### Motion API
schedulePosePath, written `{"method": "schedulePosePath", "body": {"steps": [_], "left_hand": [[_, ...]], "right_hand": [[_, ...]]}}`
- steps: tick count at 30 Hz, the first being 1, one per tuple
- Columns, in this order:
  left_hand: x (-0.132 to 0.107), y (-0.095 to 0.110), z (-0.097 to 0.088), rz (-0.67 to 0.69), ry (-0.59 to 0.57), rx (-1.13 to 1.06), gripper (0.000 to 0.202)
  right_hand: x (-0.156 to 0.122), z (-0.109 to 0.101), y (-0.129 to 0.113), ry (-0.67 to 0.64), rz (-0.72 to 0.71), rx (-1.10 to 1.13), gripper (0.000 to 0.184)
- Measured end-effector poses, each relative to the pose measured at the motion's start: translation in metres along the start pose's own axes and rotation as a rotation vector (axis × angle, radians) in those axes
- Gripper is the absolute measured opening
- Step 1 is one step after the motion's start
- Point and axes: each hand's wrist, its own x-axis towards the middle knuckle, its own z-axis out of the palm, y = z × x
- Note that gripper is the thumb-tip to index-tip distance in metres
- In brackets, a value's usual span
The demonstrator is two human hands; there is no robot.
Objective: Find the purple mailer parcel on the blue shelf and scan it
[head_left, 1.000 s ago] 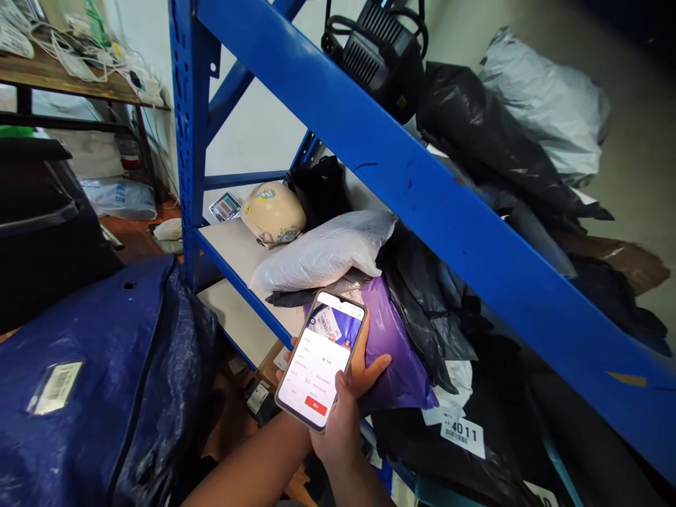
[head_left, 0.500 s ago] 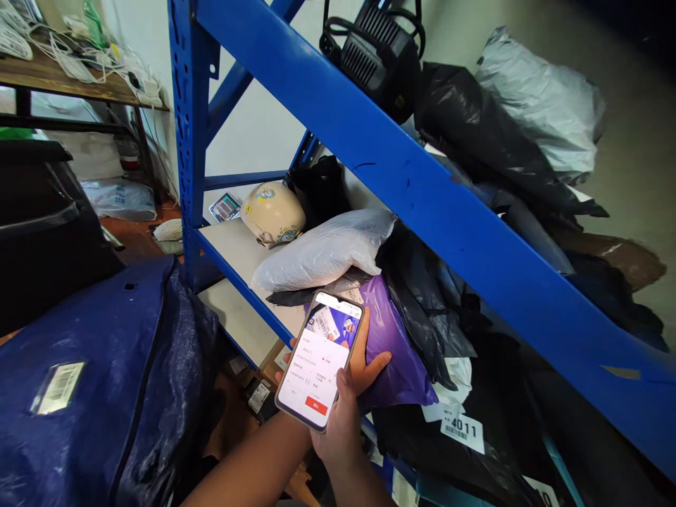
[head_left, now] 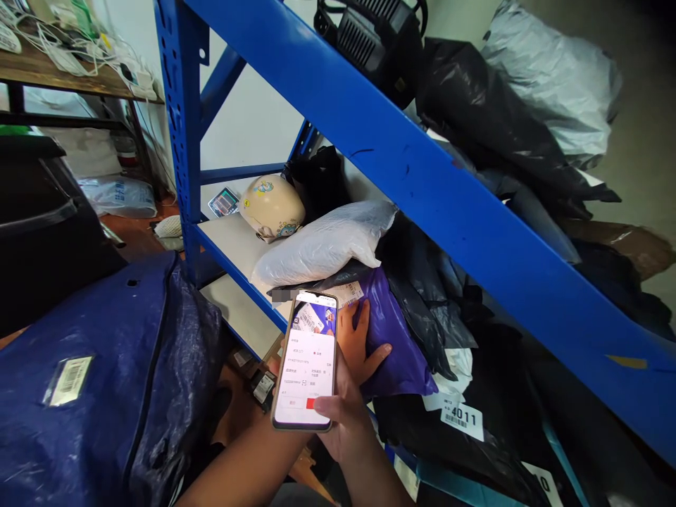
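While the right hand (head_left: 343,422) gripped a slim, glossy smartphone (head_left: 309,370) upright, thumb laid across the lower edge of its lit screen, the left hand (head_left: 358,345) lay flat and open-fingered on a purple parcel (head_left: 393,345), pressing on it without closing around it. That parcel, a smooth, slightly crinkled plastic mailer with a white printed label (head_left: 346,292) at its upper corner, served as the reference for the rest.

Just behind and above the purple parcel: a white padded mailer (head_left: 322,243), pillow-shaped, matt and lightly wrinkled, resting on the white shelf board (head_left: 229,239).

Further behind it, on the same board: a cream helmet (head_left: 272,208), rounded, hard-shelled, with small cartoon stickers; beside that, a small flat calculator-like device (head_left: 224,201).

Touching the purple parcel on its far side: crumpled black plastic bags (head_left: 422,296), glossy and creased.

Below and beside it: a black bag bearing a white tag reading 4011 (head_left: 463,420).

Above it: a painted blue steel rack beam (head_left: 422,190), scuffed, running diagonally; over the beam, a black ribbed device (head_left: 370,39), another black bag (head_left: 486,134) and a grey mailer (head_left: 554,84).

Well apart from it, beyond the phone: a large dark blue woven sack (head_left: 105,373), shiny, with a barcode label (head_left: 68,380).
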Motion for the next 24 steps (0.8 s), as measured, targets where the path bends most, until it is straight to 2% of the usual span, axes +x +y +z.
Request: {"method": "schedulePosePath", "body": {"steps": [3,5,8,10,16,24], "left_hand": [[0.013,0.014,0.004,0.031,0.096,-0.096,0.091],[0.033,0.024,0.015,0.029,0.118,0.004,0.088],[0.067,0.034,0.034,0.055,0.056,0.107,0.077],[0.081,0.034,0.040,0.076,0.018,0.141,0.076],[0.080,0.025,0.041,0.159,-0.002,0.244,0.079],[0.081,0.023,0.041,0.168,-0.028,0.228,0.080]], "right_hand": [[-0.002,-0.001,-0.002,-0.024,0.026,-0.029,0.087],[-0.002,-0.003,-0.001,-0.030,0.037,-0.042,0.082],[-0.003,-0.004,0.002,-0.039,0.048,-0.040,0.078],[-0.004,-0.003,0.005,-0.039,0.073,-0.037,0.079],[-0.011,0.005,0.014,-0.048,0.199,-0.069,0.078],[-0.010,0.002,0.022,-0.025,0.196,-0.117,0.074]]}}
